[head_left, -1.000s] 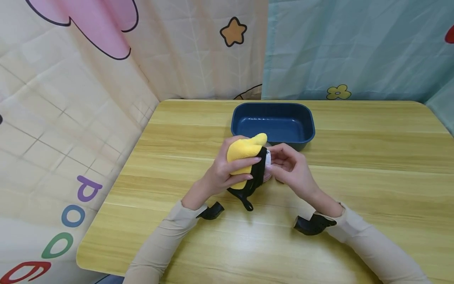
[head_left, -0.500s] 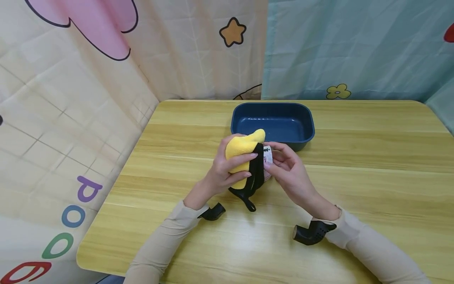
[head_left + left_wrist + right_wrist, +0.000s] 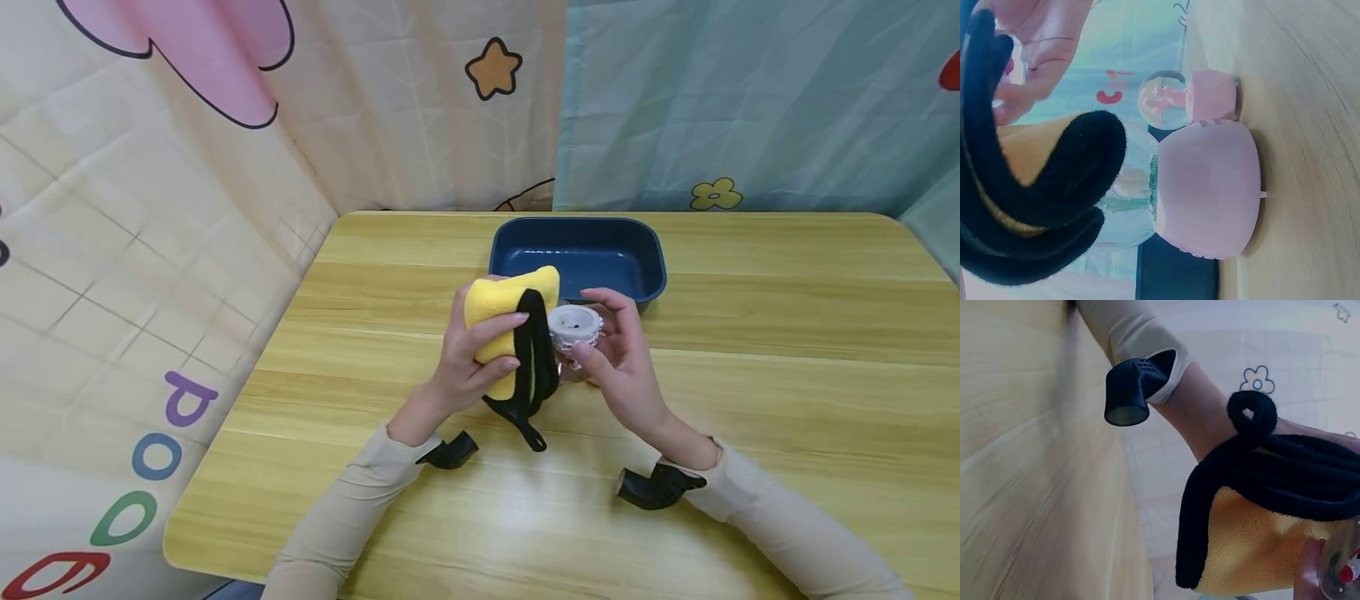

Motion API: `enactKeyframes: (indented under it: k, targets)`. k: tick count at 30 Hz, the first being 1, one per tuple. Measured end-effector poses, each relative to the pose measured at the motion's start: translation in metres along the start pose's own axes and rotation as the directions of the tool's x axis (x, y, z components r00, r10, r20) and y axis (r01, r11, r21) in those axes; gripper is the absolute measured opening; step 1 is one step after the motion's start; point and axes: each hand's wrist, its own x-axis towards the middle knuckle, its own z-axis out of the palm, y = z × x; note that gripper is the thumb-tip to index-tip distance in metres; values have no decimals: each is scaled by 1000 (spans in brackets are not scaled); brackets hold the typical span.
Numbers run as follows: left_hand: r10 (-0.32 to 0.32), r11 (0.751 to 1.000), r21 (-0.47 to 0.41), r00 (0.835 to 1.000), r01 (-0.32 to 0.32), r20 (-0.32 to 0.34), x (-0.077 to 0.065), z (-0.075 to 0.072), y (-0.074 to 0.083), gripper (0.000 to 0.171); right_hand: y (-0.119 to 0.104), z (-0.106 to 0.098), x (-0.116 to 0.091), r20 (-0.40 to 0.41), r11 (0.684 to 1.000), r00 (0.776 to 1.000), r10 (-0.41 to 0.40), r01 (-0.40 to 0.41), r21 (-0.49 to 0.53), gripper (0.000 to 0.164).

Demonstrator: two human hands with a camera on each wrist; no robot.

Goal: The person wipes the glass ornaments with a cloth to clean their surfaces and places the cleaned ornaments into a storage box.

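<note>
My left hand point(image 3: 468, 354) grips a folded yellow cloth point(image 3: 498, 300) with black edging and a hanging loop, fingers curled over its side. Just right of the cloth, my right hand point(image 3: 626, 367) holds a small snow globe by its edges, its white base point(image 3: 576, 323) facing the head camera. The globe's clear ball point(image 3: 1339, 570), with a red and white figure inside, shows in the right wrist view. Below the hands, the left wrist view shows a large snow globe with a pale pink base point(image 3: 1210, 187) and a smaller pink-based one point(image 3: 1211, 95) on the table.
A dark blue bin point(image 3: 577, 246) stands on the wooden table point(image 3: 787, 333), just beyond the hands. Patterned curtains point(image 3: 450, 108) hang behind the table and along its left side. Black wrist mounts point(image 3: 656, 487) stick out from the sleeves.
The cloth has drawn slightly left, away from the white-based snow globe. My right hand has turned that globe, so its round base now shows. The bin has stayed put.
</note>
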Motion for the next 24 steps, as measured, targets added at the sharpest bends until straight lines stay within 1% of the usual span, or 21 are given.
enactKeyframes:
  k: [3,7,10,12,15,18,19,21,24]
  targets:
    - [1,1000,1,1000,-1,8,1,0,1,34,1,-1,-1,21,1000,1000,-6,5,9,37]
    - [-2,1000,0,1000,2,18,1,0,1,34,4,-3,-2,20,998,1000,-2,3,-63,33]
    - [2,1000,-2,1000,-2,25,0,1,1,34,3,-4,-2,38,994,999,25,-21,-110,36]
    - [4,1000,-8,1000,-4,31,-1,1,1,34,1,-4,-1,72,992,995,63,-54,-110,36]
    - [2,1000,-7,999,-2,34,-1,2,1,35,-3,-5,1,135,989,982,129,-119,-84,42]
    - [-5,1000,-1,1000,5,31,-2,2,0,35,-9,-6,3,174,982,970,169,-150,-114,52]
    - [-6,1000,3,1000,6,30,-2,2,-1,35,-10,-6,3,179,979,969,167,-141,-150,54]
    - [-9,1000,5,1000,9,27,-2,2,-1,35,-12,-7,3,189,967,971,143,-97,-235,54]
    - [-18,1000,-2,1000,18,22,-2,3,-1,35,-13,-8,4,199,949,974,111,-44,-313,48]
